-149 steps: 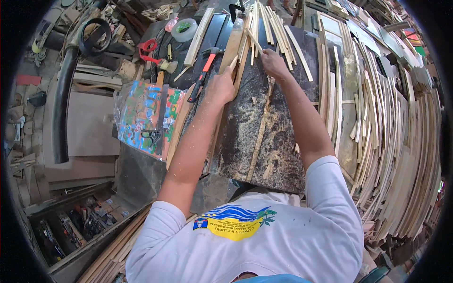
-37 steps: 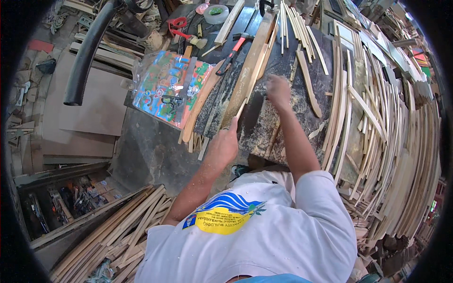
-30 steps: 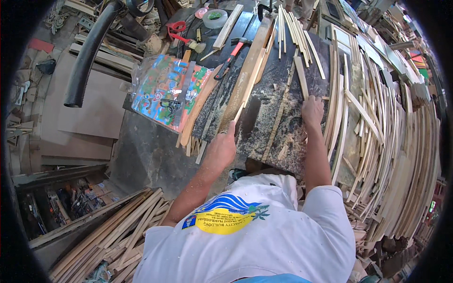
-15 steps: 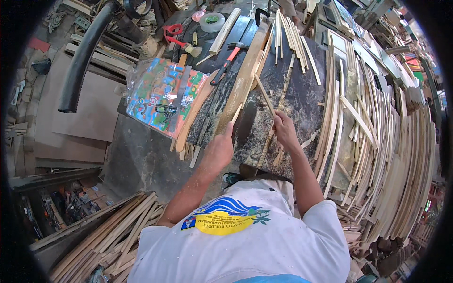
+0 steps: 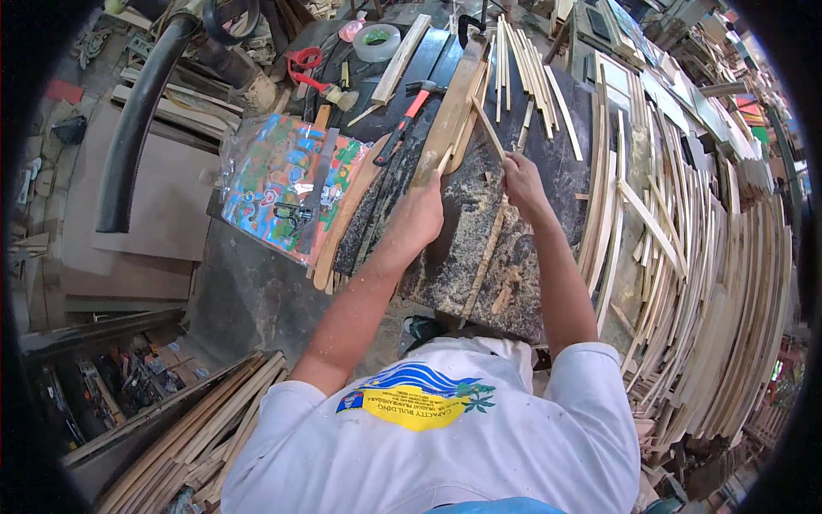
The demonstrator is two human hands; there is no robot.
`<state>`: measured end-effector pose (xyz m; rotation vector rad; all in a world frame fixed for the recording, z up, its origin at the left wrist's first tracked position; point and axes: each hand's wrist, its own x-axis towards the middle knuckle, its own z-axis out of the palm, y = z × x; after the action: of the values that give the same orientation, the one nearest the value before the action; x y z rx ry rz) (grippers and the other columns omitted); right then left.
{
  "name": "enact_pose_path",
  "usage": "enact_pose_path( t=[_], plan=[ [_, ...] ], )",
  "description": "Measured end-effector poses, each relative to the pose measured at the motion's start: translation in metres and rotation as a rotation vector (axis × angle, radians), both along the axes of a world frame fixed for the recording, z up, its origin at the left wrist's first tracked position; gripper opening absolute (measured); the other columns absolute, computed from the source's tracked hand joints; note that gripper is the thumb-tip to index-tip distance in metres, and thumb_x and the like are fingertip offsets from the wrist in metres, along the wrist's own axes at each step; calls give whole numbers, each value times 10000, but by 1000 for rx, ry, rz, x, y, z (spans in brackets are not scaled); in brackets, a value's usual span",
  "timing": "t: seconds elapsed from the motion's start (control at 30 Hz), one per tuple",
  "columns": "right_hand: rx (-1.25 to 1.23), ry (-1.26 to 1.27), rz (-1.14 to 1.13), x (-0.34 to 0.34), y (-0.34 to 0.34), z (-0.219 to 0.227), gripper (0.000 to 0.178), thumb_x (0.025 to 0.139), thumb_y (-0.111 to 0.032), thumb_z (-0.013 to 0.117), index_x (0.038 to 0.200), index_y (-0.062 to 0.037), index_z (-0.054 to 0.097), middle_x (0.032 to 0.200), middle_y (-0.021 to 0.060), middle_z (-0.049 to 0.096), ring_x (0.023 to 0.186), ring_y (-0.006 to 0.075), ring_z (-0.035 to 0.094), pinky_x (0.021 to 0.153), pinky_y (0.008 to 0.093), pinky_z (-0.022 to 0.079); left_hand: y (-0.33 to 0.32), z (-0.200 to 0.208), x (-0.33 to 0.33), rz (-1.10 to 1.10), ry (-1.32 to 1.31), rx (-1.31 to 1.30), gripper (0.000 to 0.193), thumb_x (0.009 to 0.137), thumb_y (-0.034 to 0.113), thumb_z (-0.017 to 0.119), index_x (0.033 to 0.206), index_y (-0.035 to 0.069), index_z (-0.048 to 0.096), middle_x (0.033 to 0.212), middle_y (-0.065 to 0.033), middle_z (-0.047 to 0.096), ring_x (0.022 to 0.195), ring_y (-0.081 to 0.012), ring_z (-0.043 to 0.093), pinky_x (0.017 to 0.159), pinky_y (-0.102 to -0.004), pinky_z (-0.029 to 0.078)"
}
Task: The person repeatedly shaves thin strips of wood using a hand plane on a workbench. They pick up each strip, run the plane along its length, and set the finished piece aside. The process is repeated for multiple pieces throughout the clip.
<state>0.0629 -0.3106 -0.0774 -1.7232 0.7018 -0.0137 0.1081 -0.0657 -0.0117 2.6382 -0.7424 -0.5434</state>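
My left hand (image 5: 417, 210) is closed around the near end of a thin wooden strip (image 5: 444, 159), which runs along the right side of a long wooden board (image 5: 452, 101). Most of that strip's near end is hidden in the fist. Held in my closed right hand (image 5: 524, 184) is a narrow wooden stick (image 5: 488, 127), slanting away to the left with its far tip close to the board. Both hands are above a dark, sawdust-covered worktable (image 5: 441, 274). A black clamp (image 5: 473, 27) sits at the board's far end.
Left of the board lie a red-handled hammer (image 5: 409, 124), a brush (image 5: 342, 97), a tape roll (image 5: 377, 41) and a colourful plastic-wrapped sheet (image 5: 278, 184). Several cut strips (image 5: 535, 77) lie at the far right of the table, with stacked strips (image 5: 676, 214) farther right. A black hose (image 5: 137, 137) hangs at left.
Both hands have moved forward, away from my body, the left one also slightly rightward. The strip has slid farther along the board, and the stick's tip has advanced too.
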Motion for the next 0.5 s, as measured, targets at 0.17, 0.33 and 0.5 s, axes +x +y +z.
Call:
enact_pose_path(
  t=[0.17, 0.33, 0.5],
  plan=[
    [-79, 16, 5, 30, -16, 19, 450, 1081, -277, 517, 1423, -8, 635, 804, 52, 610, 661, 160, 583, 583, 345, 472, -27, 8, 29, 18, 15, 45, 509, 1039, 90, 483, 1533, -32, 475, 1121, -355, 733, 1083, -516, 729, 958, -593, 580],
    [-231, -24, 40, 66, -58, -12, 482, 1042, -305, 510, 1364, 16, 670, 1069, 242, 748, 992, 392, 727, 893, 470, 550, -58, -2, 56, 18, -13, 51, 490, 1060, 109, 460, 1537, 0, 482, 1179, -358, 722, 1150, -516, 708, 1003, -596, 559],
    [-236, -6, 39, 94, -77, -13, 485, 1031, -313, 494, 1340, 8, 683, 1211, 294, 735, 1153, 470, 695, 1010, 509, 529, -83, -6, 87, 30, -51, 27, 538, 1018, 74, 464, 1554, 47, 496, 1109, -392, 714, 1101, -548, 703, 985, -627, 540]
  ],
)
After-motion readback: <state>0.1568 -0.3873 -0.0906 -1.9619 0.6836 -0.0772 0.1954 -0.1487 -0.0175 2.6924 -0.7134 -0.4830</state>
